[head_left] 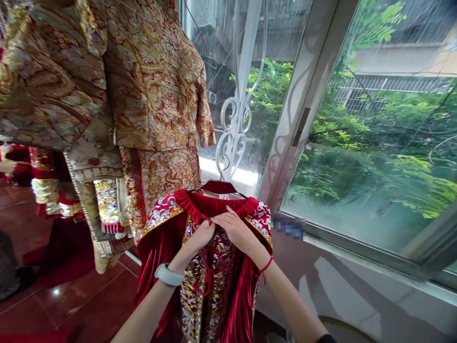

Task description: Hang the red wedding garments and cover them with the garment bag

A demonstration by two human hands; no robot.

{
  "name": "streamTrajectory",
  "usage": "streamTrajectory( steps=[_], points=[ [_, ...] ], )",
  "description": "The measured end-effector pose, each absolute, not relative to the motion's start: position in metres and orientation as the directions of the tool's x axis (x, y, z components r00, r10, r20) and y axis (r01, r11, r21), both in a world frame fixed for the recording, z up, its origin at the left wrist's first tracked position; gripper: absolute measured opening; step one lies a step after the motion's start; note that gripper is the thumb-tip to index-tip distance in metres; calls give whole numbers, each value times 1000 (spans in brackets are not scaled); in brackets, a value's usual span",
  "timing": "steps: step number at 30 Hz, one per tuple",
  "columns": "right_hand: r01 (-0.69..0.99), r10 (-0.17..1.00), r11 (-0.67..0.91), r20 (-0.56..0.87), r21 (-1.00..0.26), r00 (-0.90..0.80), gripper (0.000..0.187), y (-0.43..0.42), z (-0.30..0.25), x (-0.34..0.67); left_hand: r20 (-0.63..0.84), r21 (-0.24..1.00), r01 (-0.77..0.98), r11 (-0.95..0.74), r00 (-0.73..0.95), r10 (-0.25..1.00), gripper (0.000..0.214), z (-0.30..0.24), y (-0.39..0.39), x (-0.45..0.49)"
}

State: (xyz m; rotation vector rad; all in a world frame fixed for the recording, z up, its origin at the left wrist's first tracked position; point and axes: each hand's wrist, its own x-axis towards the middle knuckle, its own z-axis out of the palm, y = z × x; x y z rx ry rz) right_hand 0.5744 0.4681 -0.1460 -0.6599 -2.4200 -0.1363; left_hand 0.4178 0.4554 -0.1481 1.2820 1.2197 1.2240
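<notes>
A red velvet jacket (160, 247) with silver and gold embroidery hangs on a dark red hanger (217, 186) in front of me. My left hand (200, 236), with a white watch on its wrist, pinches the front opening just below the collar. My right hand (237, 231), a red string round its wrist, presses closed fingers on the same spot from the right. Both hands meet at the neck of the jacket, and what the fingers grip there is partly hidden.
A gold and red embroidered garment (143, 85) hangs at the upper left, with more red and gold garments (46, 186) behind it. A large window (374, 143) with a white scrolled grille (235, 119) is at the right. Glossy red floor tiles (82, 300) lie below.
</notes>
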Motion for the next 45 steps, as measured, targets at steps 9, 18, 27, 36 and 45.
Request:
streamTrajectory(
  steps=[9,18,27,36,45],
  points=[
    [272,310,949,656,-163,-689,28,477,-140,564,137,966,238,-99,-152,979,18,-138,421,413],
    [402,549,836,601,-374,-581,18,465,-131,548,363,739,627,-247,-62,930,19,-139,398,397],
    [500,370,863,579,77,-727,35,469,-146,549,182,825,453,-338,353,918,34,-114,419,367],
    [557,329,791,592,252,-735,19,476,-161,545,63,979,127,-158,549,834,25,-116,428,365],
    [475,353,864,474,165,-807,24,477,-153,566,264,864,299,-405,416,870,22,-126,433,369]
  ],
)
